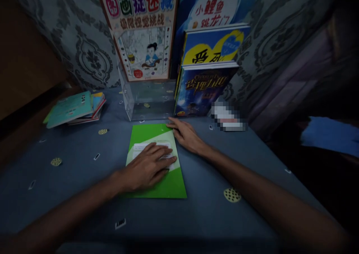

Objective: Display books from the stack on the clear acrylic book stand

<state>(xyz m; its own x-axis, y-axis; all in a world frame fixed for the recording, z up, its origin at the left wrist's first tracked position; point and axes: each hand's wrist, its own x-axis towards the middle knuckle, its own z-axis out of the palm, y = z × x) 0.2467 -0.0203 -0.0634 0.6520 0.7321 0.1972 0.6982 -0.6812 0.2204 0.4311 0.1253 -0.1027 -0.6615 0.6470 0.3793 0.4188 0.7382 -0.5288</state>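
A thin green booklet point(165, 184) with a white label lies flat on the blue patterned tablecloth point(84, 179) in front of me. My left hand point(148, 168) rests palm down on its cover, fingers stretched flat over the label. My right hand point(186, 136) lies at the booklet's upper right corner, fingers extended and touching its edge. Neither hand is lifting the booklet.
A clear plastic holder point(148, 98) stands just behind the booklet. Blue books point(206, 85) lean upright to its right, with large picture books point(143, 29) against the wall. A stack of thin books point(75, 108) lies at the left. A blue cloth point(331, 134) shows at the far right.
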